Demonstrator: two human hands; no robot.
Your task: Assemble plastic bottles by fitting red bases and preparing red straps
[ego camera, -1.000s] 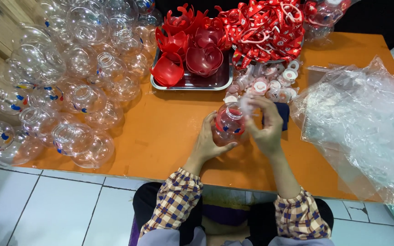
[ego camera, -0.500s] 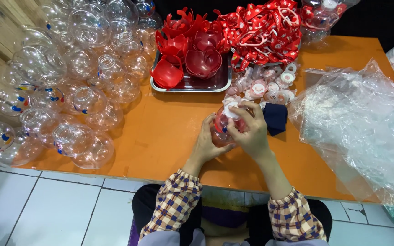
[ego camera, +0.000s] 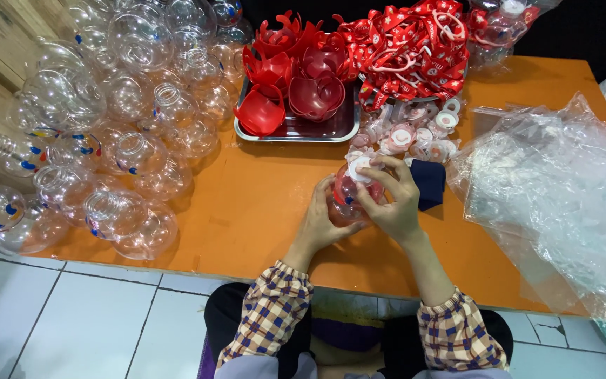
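Item: clear round bottle (ego camera: 348,200), over the orange tabletop (ego camera: 247,203). Our left hand (ego camera: 320,221) cups it; our right hand (ego camera: 394,200), shifted leftward since a second ago, now pinches the white cap (ego camera: 360,167) on top. Capping appears underway.

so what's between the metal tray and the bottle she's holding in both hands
In the head view, only bare orange table lies between the metal tray and the clear bottle; the white caps sit off to the side.

Hands (ego camera: 362,207) hide most of the clear bottle (ego camera: 348,193); plastic sheet (ego camera: 562,203) cropped.
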